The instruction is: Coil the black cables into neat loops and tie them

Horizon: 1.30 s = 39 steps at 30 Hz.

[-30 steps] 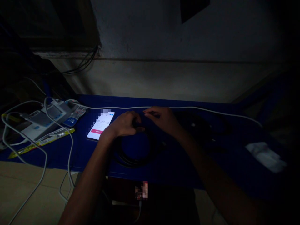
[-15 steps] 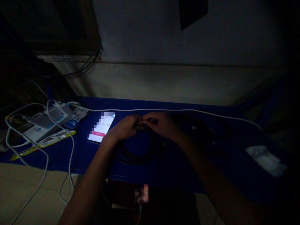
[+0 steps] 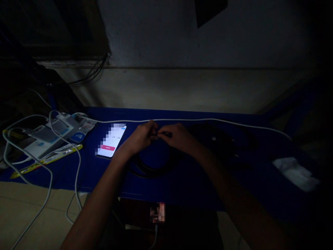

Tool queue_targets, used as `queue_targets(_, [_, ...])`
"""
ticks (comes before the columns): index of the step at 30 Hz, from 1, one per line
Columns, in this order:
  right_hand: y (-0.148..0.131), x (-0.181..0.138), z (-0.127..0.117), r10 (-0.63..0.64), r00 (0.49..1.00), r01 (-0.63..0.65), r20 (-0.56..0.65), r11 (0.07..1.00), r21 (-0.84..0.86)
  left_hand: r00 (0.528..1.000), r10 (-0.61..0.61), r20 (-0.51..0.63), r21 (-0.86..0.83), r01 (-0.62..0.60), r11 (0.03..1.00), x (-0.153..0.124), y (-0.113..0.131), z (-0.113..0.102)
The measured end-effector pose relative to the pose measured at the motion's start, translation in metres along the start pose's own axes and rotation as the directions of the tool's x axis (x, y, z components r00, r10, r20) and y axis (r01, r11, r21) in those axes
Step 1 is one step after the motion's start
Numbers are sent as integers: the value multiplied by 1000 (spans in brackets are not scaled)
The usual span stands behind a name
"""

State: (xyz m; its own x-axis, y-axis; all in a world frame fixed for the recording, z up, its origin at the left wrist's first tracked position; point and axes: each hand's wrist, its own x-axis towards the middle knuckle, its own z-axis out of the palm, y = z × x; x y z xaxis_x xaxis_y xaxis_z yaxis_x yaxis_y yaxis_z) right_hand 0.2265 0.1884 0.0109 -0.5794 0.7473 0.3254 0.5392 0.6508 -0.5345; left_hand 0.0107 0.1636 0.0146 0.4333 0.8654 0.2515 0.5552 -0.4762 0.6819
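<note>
A loop of black cable (image 3: 148,173) lies on the blue table (image 3: 135,192) in front of me, its upper part passing up to my fingers in deep shadow. At the top of the loop, my left hand (image 3: 143,137) is closed, thumb and fingers pinched on the cable. My right hand (image 3: 178,137) pinches close beside it, fingertips almost touching the left ones. A small dark piece shows at the right fingers; whether it is cable or a tie I cannot tell.
Left of my hands lies a lit phone (image 3: 111,142). Beyond it are a white power strip (image 3: 44,139) with tangled white cords and a yellow-edged packet (image 3: 52,158). A dark heap (image 3: 215,139) and a crumpled white cloth (image 3: 295,173) lie right. A white cable (image 3: 182,120) runs along the back.
My left fingers have lifted and opened slightly around the cable, while the right hand keeps its pinch. The view has shifted a little.
</note>
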Motion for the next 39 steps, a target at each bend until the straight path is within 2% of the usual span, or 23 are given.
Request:
queue_targets(4, [2,0,3,-61,998,61,15,998,-6,999,-16,-28,-1,16,1000,0,2,0])
queue_targets(9, [3,-1,5,-81,996,80,37,997,18,1000,-10,15,37,9,999,-1,4,-6])
queue_targets(15, [4,0,4,-57,998,56,34,998,11,994,-106,-17,138,107,985,-2,1,-9])
queue_targets(21, [1,0,4,-80,997,79,-13,997,-25,998,-58,24,211,52,976,-2,-6,-3])
queue_targets(33, [-2,0,6,-86,996,86,-1,996,-30,998,-57,-29,233,62,971,0,-1,1])
queue_targets(39, [-6,0,5,-74,996,74,-40,997,13,998,-20,-53,243,32,970,0,1,0])
